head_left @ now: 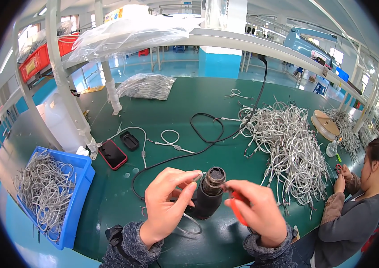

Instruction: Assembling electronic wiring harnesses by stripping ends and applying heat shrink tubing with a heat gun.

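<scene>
Fingers (pixel 183 197) of the left hand (pixel 160 207) pinch a pale cable end (pixel 202 176) beside the nozzle (pixel 214 177) of a black heat gun (pixel 207 202), over the table (pixel 176 116); the right hand (pixel 263 212) grips a red-handled tool (pixel 238 213), its kind unclear.

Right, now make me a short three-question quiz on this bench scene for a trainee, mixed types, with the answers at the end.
1. Multiple choice: what is between the person's left hand and right hand?
a) a phone
b) a black cylinder with a metal-looking top
c) a spool

2. Short answer: which of those two hands holds the red-handled tool?

3. True or false: the blue bin on the person's left holds a tangle of whitish cables.

Key: 1, b; 2, the right hand; 3, true.
</scene>
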The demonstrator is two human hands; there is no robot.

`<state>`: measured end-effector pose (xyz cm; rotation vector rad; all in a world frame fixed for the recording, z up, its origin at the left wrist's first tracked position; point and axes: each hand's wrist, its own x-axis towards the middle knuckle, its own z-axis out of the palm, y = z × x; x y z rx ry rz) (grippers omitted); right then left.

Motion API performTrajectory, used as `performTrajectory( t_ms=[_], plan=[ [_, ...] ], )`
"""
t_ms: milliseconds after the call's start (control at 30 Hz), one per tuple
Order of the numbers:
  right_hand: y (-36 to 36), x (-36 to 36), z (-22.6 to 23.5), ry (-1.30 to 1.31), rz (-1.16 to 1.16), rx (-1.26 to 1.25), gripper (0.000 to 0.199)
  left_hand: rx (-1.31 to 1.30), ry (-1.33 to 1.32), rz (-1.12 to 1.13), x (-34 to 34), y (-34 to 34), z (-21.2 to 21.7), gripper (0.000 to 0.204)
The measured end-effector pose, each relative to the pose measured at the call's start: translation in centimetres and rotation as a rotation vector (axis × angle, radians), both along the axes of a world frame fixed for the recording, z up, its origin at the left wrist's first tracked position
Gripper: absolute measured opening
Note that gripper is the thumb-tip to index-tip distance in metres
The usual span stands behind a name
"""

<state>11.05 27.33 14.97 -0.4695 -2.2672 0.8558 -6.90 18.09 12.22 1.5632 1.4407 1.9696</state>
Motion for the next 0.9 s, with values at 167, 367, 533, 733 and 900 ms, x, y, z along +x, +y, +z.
performTrajectory(
  t_ms=[167, 367, 533, 733, 900],
  plan=[
    [0.5, 2.0, 1.5, 0.073, -0.15, -0.168, 0.032, -0.049, 0.143, 0.075, -0.6, 1.2, -0.7, 0.023],
    [1.0, 2.0, 1.3, 0.093, -0.157, -0.111, 0.031, 0.016, 0.301, 0.125, -0.5, 1.7, -1.6, 0.023],
    [1.1, 2.1, 1.5, 0.072, -0.14, -0.05, 0.031, 0.079, 0.327, 0.152, -0.4, 1.8, -1.8, 0.023],
    [1.2, 2.1, 1.2, 0.092, -0.121, -0.038, 0.032, 0.119, 0.364, 0.194, -0.3, 1.8, -1.8, 0.023],
    [1.1, 2.1, 1.4, 0.074, -0.125, -0.024, 0.031, 0.148, 0.377, 0.22, -0.2, 1.9, -1.7, 0.023]
  ],
)
